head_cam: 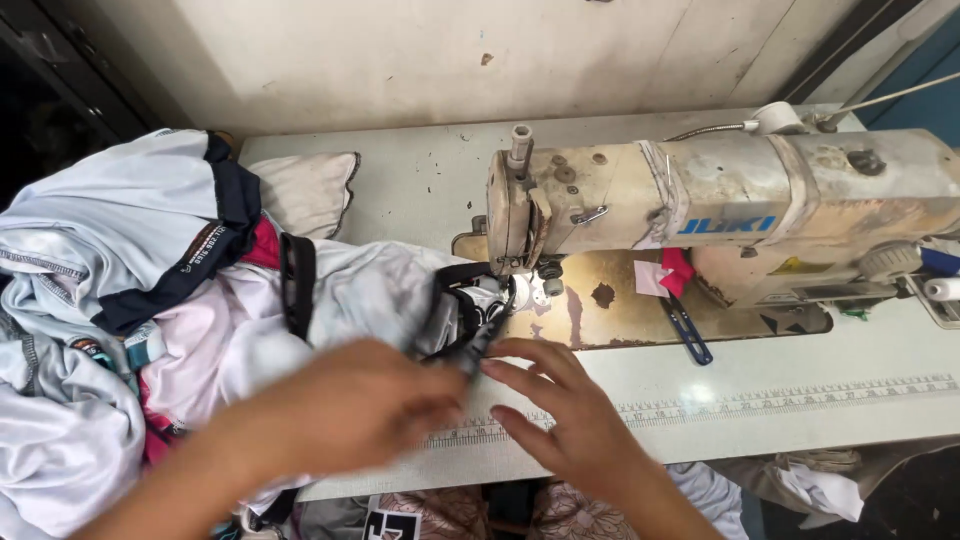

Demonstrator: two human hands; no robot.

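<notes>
A white garment with black trim (370, 290) lies on the sewing table, its dark edge strip (470, 330) running under the presser foot (520, 270) of a worn cream sewing machine (700, 210). My left hand (350, 405) is blurred and pinches the dark strip in front of the needle. My right hand (570, 410) rests flat on the table edge, fingers spread, fingertips touching the same strip.
A heap of white, navy and pink garments (110, 300) fills the left of the table. A tape measure strip (780, 400) runs along the table front. Blue tweezers (688, 330) lie on the machine bed. A thread cone (780, 118) stands behind the machine.
</notes>
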